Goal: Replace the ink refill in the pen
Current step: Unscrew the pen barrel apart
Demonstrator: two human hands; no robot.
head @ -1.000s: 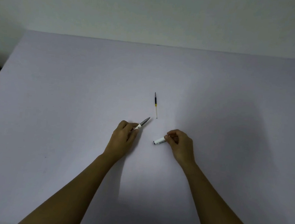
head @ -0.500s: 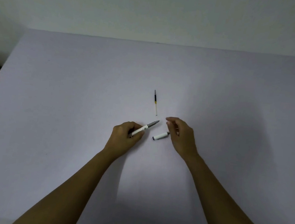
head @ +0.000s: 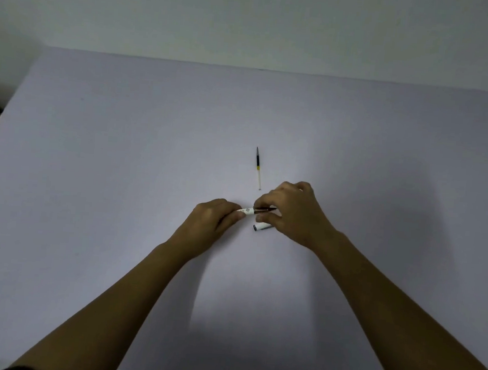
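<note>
A white pen point(head: 248, 211) with a dark grey tip section is held level above the table. My left hand point(head: 208, 228) grips its white barrel. My right hand point(head: 291, 213) pinches the dark tip section between thumb and fingers. The pen's white cap point(head: 261, 227) lies on the table just below my right hand, partly hidden by it. A thin ink refill point(head: 258, 168), dark at the far end, with a yellow band and a clear tube, lies on the table a little beyond both hands.
The pale lilac table point(head: 121, 175) spreads wide around the hands. Its far edge meets a plain wall point(head: 249, 24). The table's left edge slants down toward a dark floor corner.
My right hand left the cap on the table and moved up and left onto the pen's tip. My left hand turned the pen to lie more level.
</note>
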